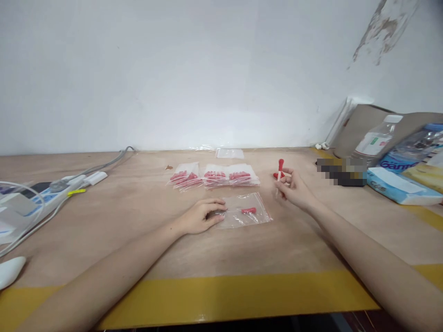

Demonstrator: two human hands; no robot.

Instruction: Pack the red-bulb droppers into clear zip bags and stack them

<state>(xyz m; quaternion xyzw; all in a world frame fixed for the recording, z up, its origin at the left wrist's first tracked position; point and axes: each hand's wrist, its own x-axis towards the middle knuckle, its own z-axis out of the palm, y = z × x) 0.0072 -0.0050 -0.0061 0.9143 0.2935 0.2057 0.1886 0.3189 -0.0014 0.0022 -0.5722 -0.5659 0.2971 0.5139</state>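
My right hand (292,188) pinches a dropper (280,167) with a red rubber bulb, held upright above the table with its clear tube pointing down. Behind those fingers lie more red bulbs (277,175), partly hidden. A clear zip bag (233,220) lies flat in front of me with one red-bulbed dropper (248,210) inside. My left hand (200,216) rests at the bag's left end, thumb and fingers apart on the plastic. Farther back are filled bags of red-bulbed droppers, one stack to the left (185,176) and another in the middle (228,176).
A flat clear bag (230,153) lies near the wall. At left are a power strip (51,193), cables and a white mouse (10,272). On the right stand a bottle (377,140), a blue tissue pack (401,186) and a dark, partly blurred object (353,177).
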